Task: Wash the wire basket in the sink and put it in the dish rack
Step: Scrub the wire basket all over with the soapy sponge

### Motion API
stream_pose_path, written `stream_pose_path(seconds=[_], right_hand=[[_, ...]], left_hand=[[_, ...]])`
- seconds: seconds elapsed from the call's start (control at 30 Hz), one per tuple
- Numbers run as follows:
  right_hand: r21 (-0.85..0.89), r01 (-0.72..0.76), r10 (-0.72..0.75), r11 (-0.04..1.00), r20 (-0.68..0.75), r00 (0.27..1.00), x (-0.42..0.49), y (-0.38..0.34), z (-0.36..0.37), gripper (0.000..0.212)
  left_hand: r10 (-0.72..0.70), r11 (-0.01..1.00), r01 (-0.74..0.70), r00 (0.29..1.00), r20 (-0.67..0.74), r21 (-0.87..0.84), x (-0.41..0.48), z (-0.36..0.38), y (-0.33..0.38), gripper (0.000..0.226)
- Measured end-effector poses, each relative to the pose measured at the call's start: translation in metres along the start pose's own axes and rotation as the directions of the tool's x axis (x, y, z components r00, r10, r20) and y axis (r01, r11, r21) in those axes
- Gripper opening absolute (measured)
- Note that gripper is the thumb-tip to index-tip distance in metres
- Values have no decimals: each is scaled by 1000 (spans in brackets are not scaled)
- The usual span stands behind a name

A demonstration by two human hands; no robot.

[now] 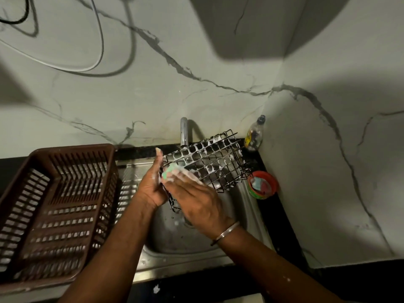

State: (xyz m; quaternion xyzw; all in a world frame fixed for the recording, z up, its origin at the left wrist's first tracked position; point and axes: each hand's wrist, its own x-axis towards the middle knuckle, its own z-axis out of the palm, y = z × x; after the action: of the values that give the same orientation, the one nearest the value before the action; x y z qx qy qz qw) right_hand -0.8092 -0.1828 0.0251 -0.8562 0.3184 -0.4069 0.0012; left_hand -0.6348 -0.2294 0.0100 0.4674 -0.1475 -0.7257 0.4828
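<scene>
steel sink [172,241], marble wall [218,62] | left grip [153,184] holds wire basket [214,162] | right grip [196,200] flat on sponge [169,172]

The black rectangular wire-grid basket [209,160] is hanging tilted over the stainless steel sink [170,239], white suds clinging all over its mesh, far end pointing up toward 1 o'clock. The brown slotted plastic dish rack [54,206] is sitting upright right at the sink's 9 o'clock.
</scene>
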Motion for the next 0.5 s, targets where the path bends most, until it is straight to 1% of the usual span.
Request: stream_pose_path(seconds=[0.03,0.1,0.13,0.17,0.2,0.23,0.27,0.3,0.33,0.37,0.4,0.43,0.47,0.5], right_hand=[[4,15,-15,1000,10,1000,-4,4,-2,36],[0,-78,78,997,-42,996,-8,15,-7,40],[-5,-111,110,994,-65,992,-9,16,-7,40],[-17,-92,90,996,-62,994,-12,13,-6,38],[-22,-32,31,999,-38,999,-15,7,-3,36],[-15,20,-20,1000,-16,1000,-17,2,-3,35],[-16,32,-32,999,-14,999,-18,2,-4,35],[-23,-9,8,1000,-36,999,-17,7,-6,35],[-17,-77,75,997,-72,995,-16,13,-9,37],[-11,-120,118,993,-91,989,-15,16,-11,40],[-15,-107,106,994,-78,991,-16,14,-11,41],[-24,-52,51,998,-47,998,-18,9,-11,40],[-31,9,-10,999,-23,1000,-21,4,-10,39],[-32,27,-27,999,-16,999,-23,6,-12,39]], left_hand=[[-12,1000,11,1000,-16,-10,3,-2,-1,119],[31,998,-35,994,-108,-42,4,-2,2,115],[41,997,-49,992,-120,-58,5,-3,2,111],[27,997,-34,995,-95,-68,6,-2,2,116],[-3,997,-2,997,-79,-71,5,0,2,120],[-18,997,13,998,-65,-76,2,4,2,115],[-8,997,2,997,-77,-78,2,7,2,101],[14,996,-23,996,-92,-91,3,7,3,88],[38,995,-48,994,-99,-91,5,8,3,85],[53,995,-60,994,-90,-78,4,9,5,93],[58,997,-62,997,-60,-56,5,9,5,109],[47,997,-49,998,-31,-57,4,10,6,121],[42,997,-43,999,-25,-66,6,9,5,128],[40,997,-42,999,-34,-66,6,8,5,130]])
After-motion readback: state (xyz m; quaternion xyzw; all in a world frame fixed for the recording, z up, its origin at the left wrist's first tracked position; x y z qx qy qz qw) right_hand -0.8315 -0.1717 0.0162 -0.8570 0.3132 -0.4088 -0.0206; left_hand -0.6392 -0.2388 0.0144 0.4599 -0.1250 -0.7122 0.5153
